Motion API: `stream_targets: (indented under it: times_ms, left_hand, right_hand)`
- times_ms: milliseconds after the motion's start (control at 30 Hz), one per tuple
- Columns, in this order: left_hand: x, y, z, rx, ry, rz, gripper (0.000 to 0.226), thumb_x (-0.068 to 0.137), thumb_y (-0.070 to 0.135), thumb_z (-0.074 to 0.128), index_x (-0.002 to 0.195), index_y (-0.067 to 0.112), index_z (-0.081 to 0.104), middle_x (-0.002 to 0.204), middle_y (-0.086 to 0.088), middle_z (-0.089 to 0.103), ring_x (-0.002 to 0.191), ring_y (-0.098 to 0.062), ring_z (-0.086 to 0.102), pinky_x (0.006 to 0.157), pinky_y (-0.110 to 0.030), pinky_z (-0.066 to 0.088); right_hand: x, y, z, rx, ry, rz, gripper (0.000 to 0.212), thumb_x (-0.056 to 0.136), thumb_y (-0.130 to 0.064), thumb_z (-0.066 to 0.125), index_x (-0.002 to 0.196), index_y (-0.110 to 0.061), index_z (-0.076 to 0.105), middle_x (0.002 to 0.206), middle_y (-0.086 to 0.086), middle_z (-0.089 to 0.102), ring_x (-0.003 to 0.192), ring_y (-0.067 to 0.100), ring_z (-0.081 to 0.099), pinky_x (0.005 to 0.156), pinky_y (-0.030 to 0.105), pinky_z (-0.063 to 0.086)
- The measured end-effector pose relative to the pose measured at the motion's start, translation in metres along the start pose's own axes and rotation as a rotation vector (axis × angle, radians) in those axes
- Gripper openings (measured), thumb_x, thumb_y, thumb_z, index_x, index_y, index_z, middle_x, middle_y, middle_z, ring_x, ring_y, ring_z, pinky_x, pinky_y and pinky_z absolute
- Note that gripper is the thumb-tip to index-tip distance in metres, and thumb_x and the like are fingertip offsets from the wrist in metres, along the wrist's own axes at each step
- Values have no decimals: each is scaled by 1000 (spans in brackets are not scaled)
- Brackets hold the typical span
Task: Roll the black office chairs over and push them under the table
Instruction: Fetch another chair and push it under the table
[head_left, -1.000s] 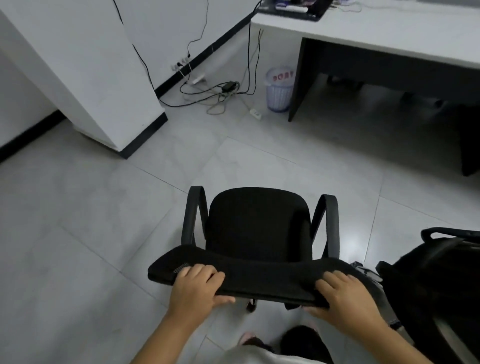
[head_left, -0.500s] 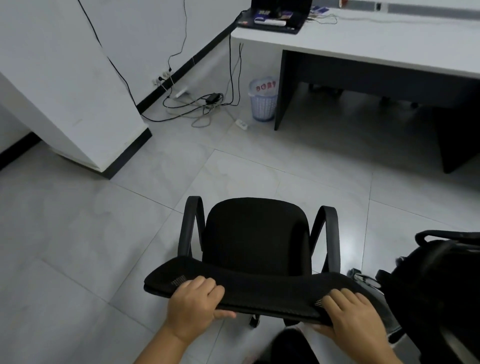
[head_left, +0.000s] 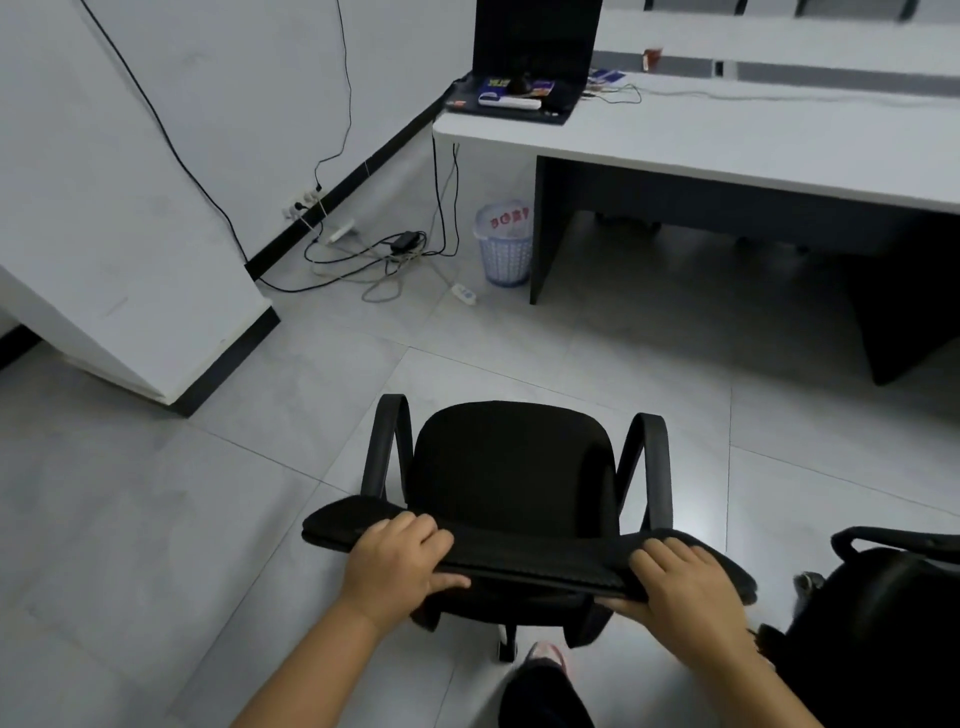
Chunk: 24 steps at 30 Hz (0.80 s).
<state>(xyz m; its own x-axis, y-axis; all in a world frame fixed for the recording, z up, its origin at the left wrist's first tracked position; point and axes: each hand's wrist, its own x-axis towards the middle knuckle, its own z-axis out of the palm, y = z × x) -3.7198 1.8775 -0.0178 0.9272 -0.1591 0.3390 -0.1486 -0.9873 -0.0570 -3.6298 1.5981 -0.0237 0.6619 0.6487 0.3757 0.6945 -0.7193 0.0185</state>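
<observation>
Fingers (head_left: 415, 530) of the left hand (head_left: 397, 564) curl over the top edge of the backrest (head_left: 524, 558) of the black office chair (head_left: 514, 483), thumb tucked underneath, and the right hand (head_left: 685, 582) clamps the same edge further along in the same way, so both hands are closed on the chair back. The chair stands on the tiled floor (head_left: 156, 519), seat facing away from the person and toward the tabletop (head_left: 727, 135), with an open stretch of tile between them. Compared with a second ago, the table sits larger and lower in the view, and the wastebasket (head_left: 504, 244) beside its dark leg panel (head_left: 545, 228) has come closer, while the grip on the backrest is unchanged; the chair is evidently being rolled forward at a steady walk (a shoe (head_left: 545, 652) shows just behind the base). By my judgement the roll is well under way but the push under the table is not yet begun. The chair points roughly at the gap to the right of the leg panel, so the line looks fair. A second black chair (head_left: 883, 623) waits at the right edge, close by the right forearm, and will need the same treatment. Loose cables (head_left: 384, 254) lie left of the basket, off the likely path.
</observation>
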Motion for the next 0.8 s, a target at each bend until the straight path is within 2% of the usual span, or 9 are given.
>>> stream_targets:
  times_ms: [167,300,367,467,533,567,633,800]
  left_hand:
    - [71,-26,24,-12,-48,28,50,69,60,35,57,21,64,54,7,56,45,-10,53,40,-15,38]
    - [121,-44,42,-27,-69,73,49,67,61,39,60,21,65,55,8,56,46,-8,52,43,-13,39]
    - [147,-51,46,-58,-86,111,41,61,63,57,67,23,65,59,10,58,50,-6,55,47,-13,41]
    - [171,-67,53,-91,-72,162,53,46,55,78,84,26,55,70,12,62,61,-5,61,55,-13,46]
    - [183,-88,59,-90,-42,183,40,59,49,72,85,26,52,68,11,63,60,-7,61,55,-15,46]
    - [189,-97,62,-71,-35,189,30,68,49,59,85,26,48,65,11,62,57,-7,60,52,-15,45]
    - [206,-113,71,-35,-57,228,27,71,51,40,81,26,42,60,12,59,52,-7,57,46,-14,41]
    - [264,-138,93,-21,-27,311,40,68,54,39,61,23,64,53,9,55,44,-7,52,38,-14,35]
  right_hand:
    - [52,35,17,13,-6,44,70,87,-64,17,51,-17,55,48,-5,48,42,16,47,52,22,29]
    - [87,61,32,50,23,60,75,90,-61,9,50,-16,53,47,-4,48,41,17,47,41,22,36]
    - [104,75,39,49,29,58,75,90,-61,8,50,-16,53,47,-4,47,40,17,47,39,24,36]
    - [124,97,49,38,30,71,77,90,-62,6,52,-17,56,48,-3,49,40,16,48,38,24,38]
    - [136,114,56,17,22,74,77,89,-63,6,53,-18,57,48,0,50,41,16,49,38,25,38]
    - [142,122,59,14,23,78,77,89,-63,7,53,-17,57,48,1,50,41,16,50,38,25,39]
    - [155,139,67,4,26,82,76,89,-65,9,53,-17,57,50,0,52,42,16,51,39,25,39]
    - [202,167,81,-28,17,104,76,88,-67,12,51,-16,55,49,-4,50,41,18,49,41,22,39]
